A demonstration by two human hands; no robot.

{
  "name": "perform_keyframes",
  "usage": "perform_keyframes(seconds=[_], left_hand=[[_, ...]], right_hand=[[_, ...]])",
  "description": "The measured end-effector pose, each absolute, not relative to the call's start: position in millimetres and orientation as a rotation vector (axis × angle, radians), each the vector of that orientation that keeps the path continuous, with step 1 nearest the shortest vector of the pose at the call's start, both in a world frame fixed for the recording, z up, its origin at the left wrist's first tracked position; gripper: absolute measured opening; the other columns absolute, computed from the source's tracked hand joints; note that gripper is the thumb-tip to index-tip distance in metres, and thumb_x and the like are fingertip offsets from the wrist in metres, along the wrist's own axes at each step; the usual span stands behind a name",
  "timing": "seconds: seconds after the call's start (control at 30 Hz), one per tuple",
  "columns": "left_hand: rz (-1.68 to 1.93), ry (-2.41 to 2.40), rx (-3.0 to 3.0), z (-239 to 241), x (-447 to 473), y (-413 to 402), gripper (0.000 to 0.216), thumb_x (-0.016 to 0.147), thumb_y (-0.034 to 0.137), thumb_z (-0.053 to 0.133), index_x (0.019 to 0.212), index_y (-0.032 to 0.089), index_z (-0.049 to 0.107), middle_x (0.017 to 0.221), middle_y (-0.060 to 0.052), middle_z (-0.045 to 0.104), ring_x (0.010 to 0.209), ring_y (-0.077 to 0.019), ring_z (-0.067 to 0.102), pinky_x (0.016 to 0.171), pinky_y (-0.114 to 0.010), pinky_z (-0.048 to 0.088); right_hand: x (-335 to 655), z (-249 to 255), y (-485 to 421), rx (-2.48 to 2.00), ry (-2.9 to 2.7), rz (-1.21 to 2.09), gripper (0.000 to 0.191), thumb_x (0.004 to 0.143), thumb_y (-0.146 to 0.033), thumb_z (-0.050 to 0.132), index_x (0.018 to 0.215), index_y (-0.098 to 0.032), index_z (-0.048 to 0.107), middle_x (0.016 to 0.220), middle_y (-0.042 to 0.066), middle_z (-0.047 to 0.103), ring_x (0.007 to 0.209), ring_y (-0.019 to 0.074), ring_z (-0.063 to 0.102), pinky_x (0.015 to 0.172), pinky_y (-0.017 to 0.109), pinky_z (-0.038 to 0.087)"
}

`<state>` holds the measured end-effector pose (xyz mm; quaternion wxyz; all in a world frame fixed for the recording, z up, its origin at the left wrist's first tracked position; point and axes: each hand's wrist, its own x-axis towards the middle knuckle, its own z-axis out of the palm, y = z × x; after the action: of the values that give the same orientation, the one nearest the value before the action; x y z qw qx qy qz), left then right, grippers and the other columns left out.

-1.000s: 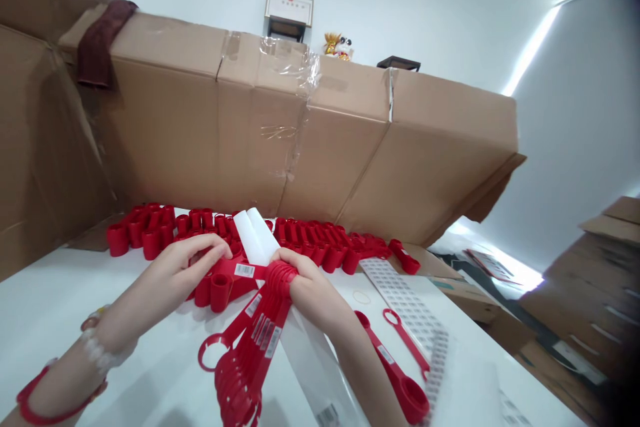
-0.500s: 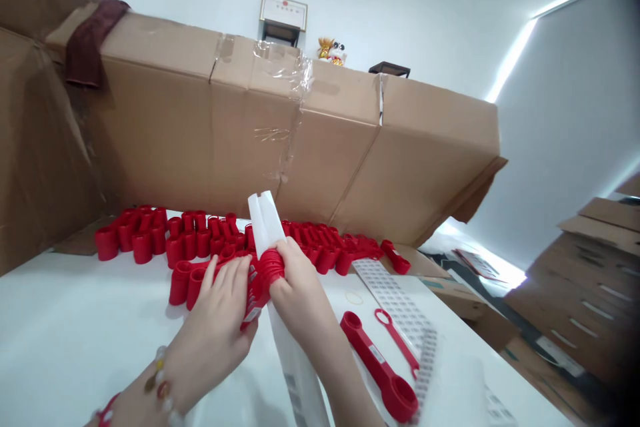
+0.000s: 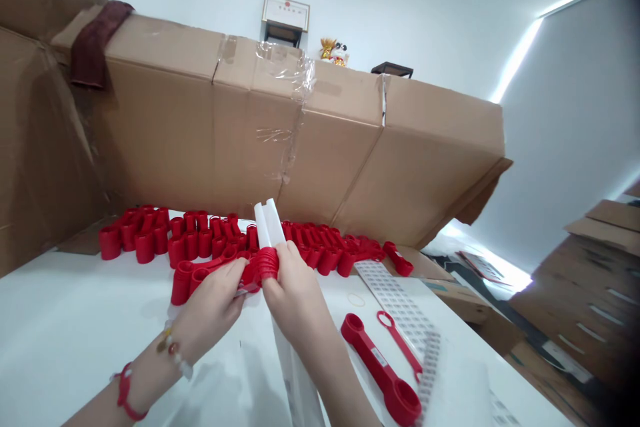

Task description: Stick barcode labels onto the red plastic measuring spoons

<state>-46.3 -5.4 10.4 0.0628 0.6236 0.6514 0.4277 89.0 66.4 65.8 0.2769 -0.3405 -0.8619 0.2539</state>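
Observation:
My right hand [image 3: 296, 287] is closed around one end of a stack of red ring-ended plastic pieces [image 3: 265, 265], its thumb pressed along the rings. A long white film sleeve [image 3: 271, 223] runs behind and through that end, sticking up past my fingers and trailing down under my right forearm. My left hand [image 3: 213, 303] grips the stack's other end, whose rings are mostly hidden by my fingers. Just beyond my left hand stands another red stack [image 3: 181, 283] on the white table [image 3: 100, 347].
Rows of red stacks [image 3: 145, 243] line the back, against a cardboard wall [image 3: 165, 140]. To the right lie a labelled red stack [image 3: 373, 360], a single red piece [image 3: 403, 347], a sticker sheet [image 3: 395, 293] and a rubber band [image 3: 355, 299]. Cardboard boxes [image 3: 575, 307] stand beyond.
My left hand has moved down and left along the stack, its fingers now curled in rather than laid over it. The white sleeve's top has shifted slightly right and lower.

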Motion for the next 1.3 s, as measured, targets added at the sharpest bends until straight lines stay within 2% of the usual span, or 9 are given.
perform_keyframes(seconds=[0.13, 0.23, 0.43, 0.6, 0.8, 0.93, 1.03, 1.13, 1.3], left_hand=[[1.273, 1.812, 1.667, 18.7, -57.8, -6.7, 0.006, 0.091, 0.026, 0.048, 0.086, 0.023, 0.049, 0.083, -0.002, 0.064, 0.074, -0.0231, 0.063, 0.067, -0.033, 0.046], [1.301, 1.722, 1.435, 21.1, -68.2, -4.1, 0.021, 0.092, 0.042, 0.051, 0.085, 0.022, 0.051, 0.066, 0.001, 0.061, 0.067, -0.0240, 0.064, 0.065, -0.033, 0.048], [1.349, 1.396, 1.151, 35.8, -76.9, -9.1, 0.047, 0.091, 0.056, 0.057, 0.061, 0.019, 0.052, 0.060, -0.004, 0.063, 0.071, -0.0216, 0.067, 0.074, -0.032, 0.054], [1.388, 1.133, 0.985, 39.1, -76.8, -14.2, 0.037, 0.089, 0.050, 0.065, 0.073, 0.017, 0.060, 0.073, -0.003, 0.065, 0.076, -0.0180, 0.067, 0.079, -0.031, 0.055], [1.374, 1.005, 0.973, 38.0, -71.9, -16.8, 0.026, 0.093, 0.041, 0.061, 0.081, 0.018, 0.063, 0.075, -0.003, 0.068, 0.073, -0.0152, 0.064, 0.093, -0.033, 0.053], [1.302, 0.984, 1.101, 41.0, -60.5, -20.9, 0.038, 0.094, 0.045, 0.057, 0.067, 0.019, 0.057, 0.066, -0.002, 0.062, 0.071, -0.0168, 0.065, 0.095, -0.036, 0.053], [1.172, 1.078, 1.198, 38.9, -51.2, -22.0, 0.048, 0.089, 0.051, 0.060, 0.055, 0.020, 0.048, 0.053, 0.002, 0.052, 0.058, -0.0175, 0.064, 0.085, -0.038, 0.056], [1.012, 1.285, 1.252, 32.5, -42.6, -22.2, 0.046, 0.086, 0.052, 0.063, 0.057, 0.021, 0.042, 0.049, 0.003, 0.051, 0.052, -0.0193, 0.064, 0.065, -0.034, 0.056], [0.809, 1.664, 1.416, 23.5, -23.5, -31.1, 0.027, 0.088, 0.050, 0.054, 0.086, 0.024, 0.046, 0.056, 0.004, 0.057, 0.050, -0.0226, 0.064, 0.045, -0.026, 0.038]], right_hand=[[99.5, 75.2, 70.4, -0.923, -2.306, 0.812, 0.025, 0.091, -0.046, 0.050, 0.095, -0.021, 0.054, 0.101, 0.004, 0.053, 0.082, 0.0187, 0.057, 0.069, 0.032, 0.040], [115.9, 84.1, 77.0, -0.929, -2.252, 0.856, 0.040, 0.088, -0.060, 0.054, 0.108, -0.025, 0.057, 0.111, 0.005, 0.056, 0.093, 0.0216, 0.058, 0.077, 0.033, 0.043], [131.1, 90.1, 102.9, -0.929, -2.298, 0.935, 0.024, 0.093, -0.035, 0.045, 0.110, -0.027, 0.059, 0.098, 0.001, 0.057, 0.073, 0.0150, 0.051, 0.068, 0.030, 0.039], [116.1, 52.8, 119.7, -0.951, -2.317, 1.336, 0.034, 0.084, -0.025, 0.053, 0.118, -0.026, 0.054, 0.063, -0.009, 0.029, 0.054, 0.0105, 0.033, 0.055, 0.023, 0.029], [126.5, -27.7, 96.3, -1.147, -2.298, 1.526, 0.052, 0.079, -0.019, 0.053, 0.128, -0.020, 0.039, 0.067, -0.008, 0.044, 0.055, 0.0118, 0.046, 0.057, 0.024, 0.038], [144.3, -62.0, 73.1, -1.244, -2.309, 1.379, 0.066, 0.084, -0.023, 0.050, 0.145, -0.015, 0.023, 0.072, -0.005, 0.050, 0.065, 0.0161, 0.055, 0.066, 0.028, 0.042], [154.2, -65.1, 66.8, -1.380, -2.489, 0.926, 0.075, 0.089, -0.027, 0.050, 0.155, -0.017, 0.016, 0.085, 0.007, 0.063, 0.080, 0.0253, 0.065, 0.074, 0.035, 0.044], [166.2, -44.6, 69.1, -1.594, -2.528, 0.540, 0.066, 0.094, -0.037, 0.048, 0.153, -0.012, 0.031, 0.101, 0.019, 0.067, 0.093, 0.0347, 0.066, 0.081, 0.043, 0.043], [186.5, 13.1, 59.9, -1.179, -2.161, 1.173, 0.057, 0.097, -0.064, 0.032, 0.140, -0.028, 0.043, 0.128, 0.011, 0.058, 0.107, 0.0249, 0.061, 0.087, 0.039, 0.049]])
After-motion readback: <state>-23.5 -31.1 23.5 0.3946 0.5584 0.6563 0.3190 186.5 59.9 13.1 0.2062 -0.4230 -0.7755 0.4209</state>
